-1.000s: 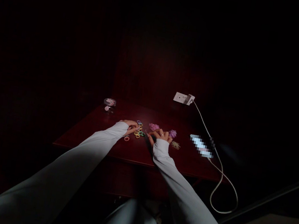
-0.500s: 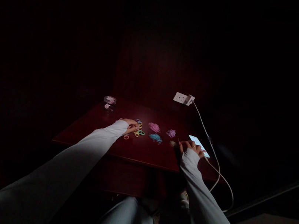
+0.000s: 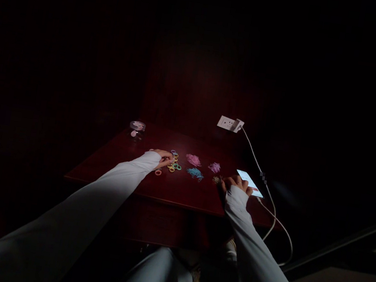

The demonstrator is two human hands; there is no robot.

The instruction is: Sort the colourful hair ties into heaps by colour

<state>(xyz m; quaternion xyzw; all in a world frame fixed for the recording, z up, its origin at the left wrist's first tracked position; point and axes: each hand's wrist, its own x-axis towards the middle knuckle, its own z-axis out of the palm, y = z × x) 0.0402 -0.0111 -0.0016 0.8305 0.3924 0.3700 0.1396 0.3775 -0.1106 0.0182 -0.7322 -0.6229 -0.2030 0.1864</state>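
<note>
My left hand [image 3: 164, 158] rests low at the heap of coloured hair ties [image 3: 176, 166], its fingers curled together at the heap's left side. What lies between its fingertips is too small and dark to make out. A single pinkish hair tie [image 3: 158, 172] lies just below that hand. My right hand [image 3: 238, 185] is palm down, fingers apart, with its fingertips at a small yellowish pile [image 3: 216, 179] and its other side overlapping a lit phone [image 3: 254, 189]. Between the hands lie piles of thin elastic bands: pink [image 3: 193, 160], blue [image 3: 195, 174] and purple [image 3: 214, 167].
A clear jar [image 3: 136, 129] with pinkish pieces stands at the table's back left. The dark red table [image 3: 166, 194] ends in a front edge near my knees. A white cable [image 3: 253, 148] runs from a wall socket [image 3: 226, 123] down past the right side.
My right hand has shifted slightly left and its fingertips have come to the small yellowish pile. My left hand has stayed at the hair ties.
</note>
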